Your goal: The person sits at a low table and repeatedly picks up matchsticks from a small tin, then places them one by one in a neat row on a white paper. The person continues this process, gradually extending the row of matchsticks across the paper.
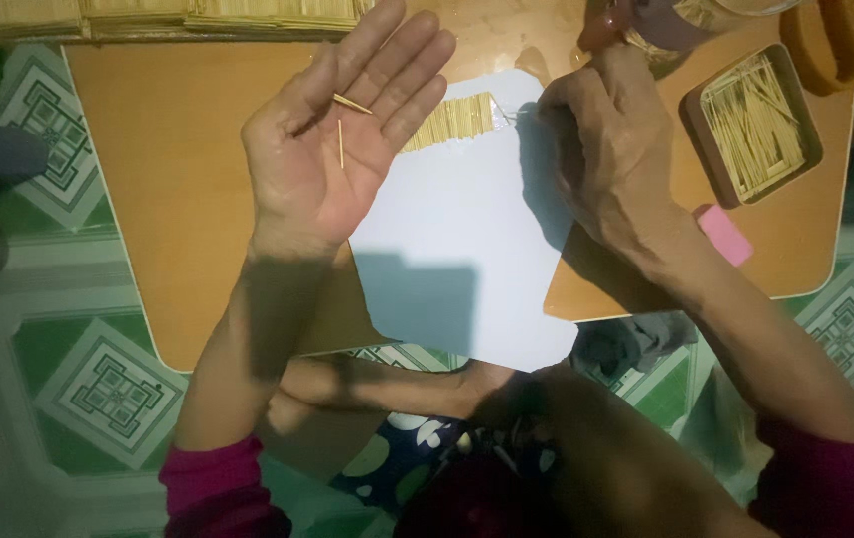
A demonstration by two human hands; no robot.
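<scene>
Left hand (332, 149) lies open, palm up, with 2 sticks (345, 125) on it. Right hand (606, 139) pinches at 1 stick row (452, 120) on 1 white sheet (457, 249); 1 tray (751, 125) sits near the table (168, 199) edge.

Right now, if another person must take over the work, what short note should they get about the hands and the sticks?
Left hand: open, palm up, above the board; two loose sticks lie on the palm.
Right hand: fingers closed at the right end of the stick row, on the top edge of the white sheet. What it pinches cannot be seen.
Supply: a brown tray of sticks at the right, and a pink block near the wrist.
Done: one short row laid on the sheet.
Left: most of the sheet is bare; the palm's two sticks are not placed.
</scene>
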